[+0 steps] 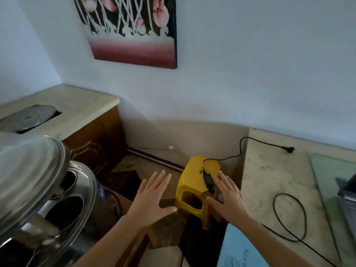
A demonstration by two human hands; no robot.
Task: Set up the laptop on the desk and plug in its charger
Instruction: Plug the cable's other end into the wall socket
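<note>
One charger brick (208,179) lies on top of a yellow stool (189,186), just left of the right hand's (229,198) fingertips; contact between hand and brick cannot be determined. Right hand: flat, fingers straight and spread, holding nothing. Left hand (152,197): likewise flat, spread, holding nothing, held left of the stool, with its thumb near the stool's corner. From the brick's far end a black cable (240,146) rises past the right hand onto the desk (269,178); it ends in a plug (289,149) lying loose on the desk, well beyond the right hand. A second cable loop (275,206) lies on the desk just right of the right forearm. Laptop (348,195): far right of the right hand, cut by the frame edge, resting on a glass sheet (323,170). Steel pots (38,170) stand left of the left hand; a painting (133,29) hangs on the wall above.
</note>
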